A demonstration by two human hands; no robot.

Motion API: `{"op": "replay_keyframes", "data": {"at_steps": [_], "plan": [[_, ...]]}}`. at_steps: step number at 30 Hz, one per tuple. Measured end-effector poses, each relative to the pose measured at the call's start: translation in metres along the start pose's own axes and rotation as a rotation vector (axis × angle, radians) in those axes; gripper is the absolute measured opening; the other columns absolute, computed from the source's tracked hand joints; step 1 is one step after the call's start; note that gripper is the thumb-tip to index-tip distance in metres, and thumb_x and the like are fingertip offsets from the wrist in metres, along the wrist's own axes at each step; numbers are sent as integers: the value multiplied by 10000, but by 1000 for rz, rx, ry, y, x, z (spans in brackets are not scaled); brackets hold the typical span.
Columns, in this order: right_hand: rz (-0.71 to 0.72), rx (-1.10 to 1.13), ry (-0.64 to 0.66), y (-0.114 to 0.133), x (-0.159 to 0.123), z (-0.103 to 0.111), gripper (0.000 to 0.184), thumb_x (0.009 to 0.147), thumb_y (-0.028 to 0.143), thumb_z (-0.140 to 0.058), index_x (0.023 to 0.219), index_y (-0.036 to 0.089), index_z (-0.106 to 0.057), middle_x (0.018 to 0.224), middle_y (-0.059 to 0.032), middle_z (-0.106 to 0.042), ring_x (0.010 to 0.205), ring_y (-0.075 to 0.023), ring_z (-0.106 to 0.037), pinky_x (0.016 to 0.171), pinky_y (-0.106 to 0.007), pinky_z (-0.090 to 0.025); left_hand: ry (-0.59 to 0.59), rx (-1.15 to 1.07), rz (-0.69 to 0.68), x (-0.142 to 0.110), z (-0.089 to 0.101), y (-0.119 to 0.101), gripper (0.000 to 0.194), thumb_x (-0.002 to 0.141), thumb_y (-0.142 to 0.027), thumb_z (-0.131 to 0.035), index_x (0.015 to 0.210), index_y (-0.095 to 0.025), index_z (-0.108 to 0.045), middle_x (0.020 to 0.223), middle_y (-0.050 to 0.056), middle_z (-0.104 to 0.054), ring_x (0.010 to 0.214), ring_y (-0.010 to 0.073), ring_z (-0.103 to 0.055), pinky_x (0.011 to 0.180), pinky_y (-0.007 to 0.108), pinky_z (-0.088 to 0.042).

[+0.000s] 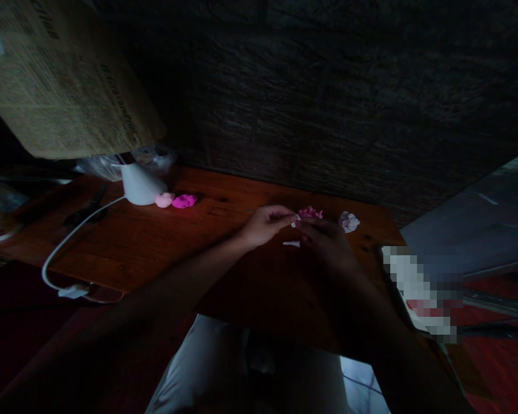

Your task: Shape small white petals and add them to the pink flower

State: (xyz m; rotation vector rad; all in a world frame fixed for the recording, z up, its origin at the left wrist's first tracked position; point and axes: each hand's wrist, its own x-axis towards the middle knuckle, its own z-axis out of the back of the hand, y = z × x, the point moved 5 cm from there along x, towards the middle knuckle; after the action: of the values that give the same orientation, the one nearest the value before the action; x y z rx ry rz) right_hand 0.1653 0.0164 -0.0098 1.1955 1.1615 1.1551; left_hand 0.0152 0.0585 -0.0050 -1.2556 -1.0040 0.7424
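Note:
Both hands meet over the wooden table, pinching a small white piece (295, 221) of soft-looking material between them. My left hand (265, 224) has thumb and forefinger closed on its left side. My right hand (330, 244) comes from the right, its fingers closed at the same piece; shadow hides part of them. Just behind the hands lies a pink ruffled lump (311, 212), partly covered by my right hand. A pale, petal-like lump (349, 222) sits to the right. On the table below the fingers is a thin white strip (292, 244).
A white lamp base (141, 185) with a newsprint shade (77, 86) stands at left. Beside it rest a light pink lump (164, 199) and a magenta lump (184, 200). Dark scissors (88, 211) lie near the white cord (60, 253). A blurred-out flat object (418, 287) is at right.

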Motion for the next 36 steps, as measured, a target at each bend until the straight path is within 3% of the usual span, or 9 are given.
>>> {"op": "replay_keyframes", "data": {"at_steps": [6,13,21,31,36], "plan": [[-10,20,16,-2,0,-1,382,660,485,-827,889,181,-784,632,11,-620,561,-104,-465,551,-262,-360,23,3,-99,3,0,-2,250,802,-375,-717,866,-134,-715,871,50,-715,819,134,-633,819,282,-474],[-35,17,-45,0,0,2,392,604,484,-845,834,176,-769,620,8,-627,555,-111,-495,545,-267,-388,8,21,82,-3,-1,1,328,814,-450,-684,936,-147,-721,818,26,-690,663,101,-547,587,223,-395],[-10,43,-24,-3,1,1,397,630,462,-846,913,193,-776,694,6,-664,570,-101,-509,553,-261,-401,37,61,-74,1,-2,-5,259,839,-402,-665,830,-143,-682,821,30,-682,775,125,-601,762,263,-454],[-23,65,-48,-3,2,5,391,628,448,-854,931,209,-789,874,-33,-742,643,-114,-567,608,-267,-460,65,57,-59,0,-6,-3,323,848,-458,-637,808,-139,-666,814,38,-679,761,124,-595,748,261,-445],[-21,91,-36,-2,2,3,366,626,456,-851,882,203,-782,797,-21,-716,608,-103,-536,572,-248,-433,62,119,-111,1,-3,-4,323,849,-460,-634,798,-142,-660,804,31,-670,759,122,-581,752,261,-439]]}}
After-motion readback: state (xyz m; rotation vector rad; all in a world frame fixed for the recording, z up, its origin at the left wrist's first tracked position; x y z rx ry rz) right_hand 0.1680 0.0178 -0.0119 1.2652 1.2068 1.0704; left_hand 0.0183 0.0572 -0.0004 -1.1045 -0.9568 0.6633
